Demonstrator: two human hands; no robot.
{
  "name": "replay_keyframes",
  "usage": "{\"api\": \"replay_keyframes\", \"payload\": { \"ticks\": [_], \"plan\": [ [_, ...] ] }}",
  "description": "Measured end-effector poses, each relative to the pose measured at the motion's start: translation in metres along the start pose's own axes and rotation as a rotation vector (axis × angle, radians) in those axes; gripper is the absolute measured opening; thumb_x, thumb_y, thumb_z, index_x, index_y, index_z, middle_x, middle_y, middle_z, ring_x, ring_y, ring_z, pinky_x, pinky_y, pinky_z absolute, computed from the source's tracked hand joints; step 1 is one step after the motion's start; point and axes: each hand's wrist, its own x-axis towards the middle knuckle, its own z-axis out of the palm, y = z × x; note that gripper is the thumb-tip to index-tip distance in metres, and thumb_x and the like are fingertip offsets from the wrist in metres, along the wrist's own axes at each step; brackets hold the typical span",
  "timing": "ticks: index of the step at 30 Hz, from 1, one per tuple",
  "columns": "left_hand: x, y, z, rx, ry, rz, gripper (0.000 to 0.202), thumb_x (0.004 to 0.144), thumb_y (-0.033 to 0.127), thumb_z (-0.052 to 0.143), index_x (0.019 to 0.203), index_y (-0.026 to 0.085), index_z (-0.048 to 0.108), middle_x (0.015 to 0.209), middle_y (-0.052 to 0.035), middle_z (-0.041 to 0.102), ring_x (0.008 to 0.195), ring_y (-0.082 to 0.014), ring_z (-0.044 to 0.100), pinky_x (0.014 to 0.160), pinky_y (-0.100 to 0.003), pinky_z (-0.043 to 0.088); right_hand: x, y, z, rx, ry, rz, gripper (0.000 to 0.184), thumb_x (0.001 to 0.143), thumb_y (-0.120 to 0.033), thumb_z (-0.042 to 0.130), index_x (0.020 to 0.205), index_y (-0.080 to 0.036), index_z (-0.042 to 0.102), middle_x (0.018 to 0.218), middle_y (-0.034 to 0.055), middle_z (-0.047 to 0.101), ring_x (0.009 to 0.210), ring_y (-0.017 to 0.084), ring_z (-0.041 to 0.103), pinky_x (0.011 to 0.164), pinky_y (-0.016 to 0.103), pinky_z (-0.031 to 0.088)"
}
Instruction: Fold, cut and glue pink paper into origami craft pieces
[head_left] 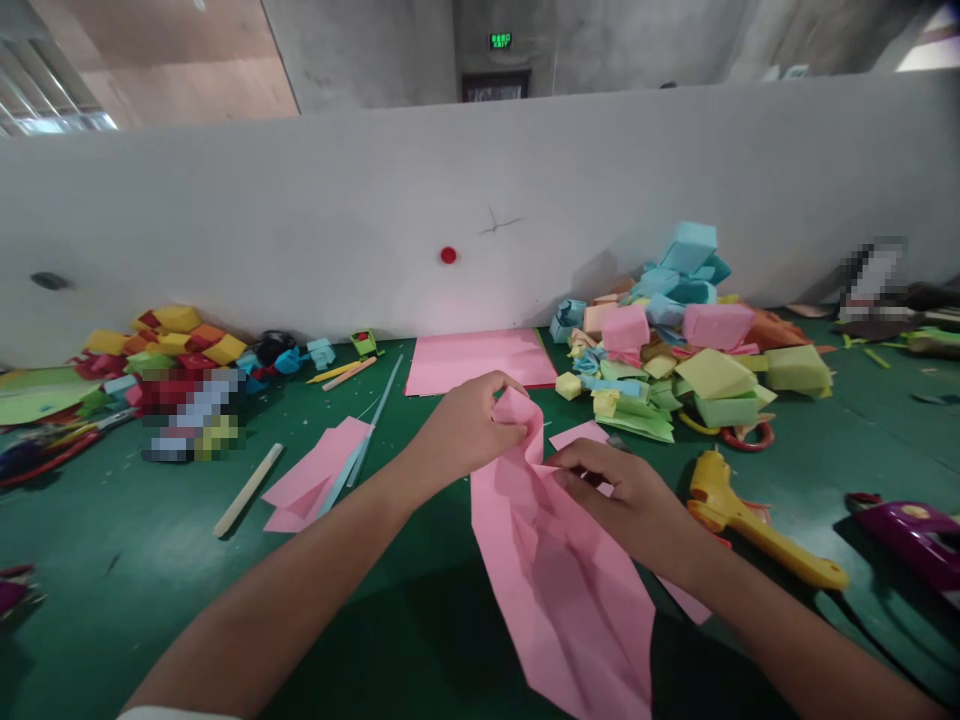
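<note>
A large pink sheet of paper (551,570), creased and partly folded, hangs between my hands above the green table. My left hand (472,420) pinches its top end, where the paper curls over in a loop. Lower on the right edge, my right hand (611,490) grips the same paper between thumb and fingers. Part of the paper's lower end runs out of the picture. Beneath my right forearm lies a strip of pink paper (686,600), partly covered. Behind the right hand a smaller pink piece (581,435) rests on the table.
A stack of pink sheets (472,362) lies by the white partition (337,230). Coloured paper boxes (720,375) are heaped back right, near a yellow glue gun (750,520) with a cord. On the left are folded pink paper (319,475), a pale stick (249,490) and more paper shapes (176,345).
</note>
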Motion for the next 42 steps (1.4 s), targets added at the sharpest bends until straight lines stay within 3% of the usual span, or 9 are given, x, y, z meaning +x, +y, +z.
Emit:
{"api": "replay_keyframes", "payload": {
  "ticks": [3,6,11,17,20,28,32,35,42],
  "plan": [
    [-0.004,0.011,0.000,0.051,-0.067,0.044,0.017,0.078,0.019,0.061,0.094,0.021,0.066,0.060,0.0048,0.050,0.047,-0.0106,0.041,0.045,-0.025,0.023,0.000,0.002,0.001,0.025,0.008,0.060,0.021,0.094,-0.034,0.054,0.103,-0.027,0.071,0.096,0.0021,0.074,0.081,0.019,0.065,0.066,0.030,0.049],
    [-0.011,0.018,-0.001,0.053,-0.139,0.064,0.027,0.081,0.025,0.063,0.107,0.022,0.064,0.067,0.0037,0.057,0.054,-0.0133,0.049,0.048,-0.025,0.028,0.001,0.006,0.001,0.025,0.028,0.111,0.020,0.092,-0.039,0.058,0.098,-0.027,0.072,0.092,0.0027,0.073,0.078,0.020,0.064,0.067,0.032,0.049],
    [-0.021,0.025,0.005,0.142,-0.171,0.105,0.027,0.079,0.021,0.066,0.106,0.023,0.063,0.077,0.0004,0.064,0.060,-0.0169,0.056,0.050,-0.026,0.031,0.004,0.013,-0.001,0.073,0.042,0.059,0.024,0.090,-0.045,0.062,0.084,-0.023,0.071,0.100,0.0060,0.067,0.076,0.018,0.059,0.062,0.031,0.047],
    [-0.023,0.020,0.020,0.215,-0.154,0.231,0.035,0.084,0.014,0.060,0.115,0.028,0.058,0.104,-0.0018,0.069,0.086,-0.0231,0.067,0.061,-0.027,0.039,0.006,0.017,0.000,0.357,0.038,0.121,0.023,0.086,-0.044,0.069,0.082,-0.021,0.066,0.079,0.0009,0.065,0.070,0.016,0.058,0.062,0.030,0.045],
    [-0.021,0.014,0.025,0.296,-0.161,0.179,0.046,0.083,0.011,0.059,0.125,0.028,0.052,0.100,-0.0035,0.069,0.082,-0.0241,0.069,0.057,-0.027,0.036,0.005,0.018,0.001,0.411,0.074,0.119,0.022,0.085,-0.042,0.071,0.082,-0.020,0.066,0.089,0.0035,0.068,0.079,0.018,0.062,0.071,0.032,0.048],
    [-0.020,0.008,0.027,0.510,-0.238,0.149,0.062,0.088,0.017,0.059,0.143,0.030,0.033,0.100,-0.0045,0.071,0.088,-0.0280,0.072,0.065,-0.029,0.044,0.005,0.026,0.003,0.331,0.086,0.181,0.020,0.083,-0.038,0.072,0.087,-0.022,0.060,0.084,-0.0003,0.061,0.070,0.015,0.055,0.063,0.030,0.044],
    [-0.021,0.007,0.027,0.567,-0.226,0.138,0.073,0.087,0.015,0.060,0.149,0.031,0.025,0.096,-0.0044,0.072,0.083,-0.0284,0.072,0.062,-0.029,0.044,0.005,0.027,0.005,0.432,0.104,0.174,0.029,0.081,-0.034,0.074,0.102,-0.025,0.056,0.090,-0.0010,0.063,0.078,0.016,0.058,0.069,0.030,0.047],
    [-0.022,0.006,0.027,0.537,-0.213,0.129,0.070,0.086,0.012,0.056,0.148,0.030,0.029,0.099,-0.0049,0.073,0.085,-0.0282,0.073,0.064,-0.030,0.046,0.005,0.025,0.005,0.441,0.071,0.202,0.039,0.081,-0.033,0.073,0.115,-0.024,0.055,0.090,-0.0006,0.066,0.080,0.017,0.061,0.071,0.031,0.048],
    [-0.023,0.007,0.020,0.381,-0.257,0.191,0.055,0.083,0.024,0.066,0.136,0.031,0.052,0.117,-0.0028,0.072,0.101,-0.0282,0.071,0.074,-0.029,0.051,0.008,0.028,0.004,0.266,-0.051,0.202,0.021,0.084,-0.032,0.069,0.101,-0.020,0.072,0.087,0.0026,0.074,0.075,0.019,0.065,0.064,0.030,0.048]
  ]
}}
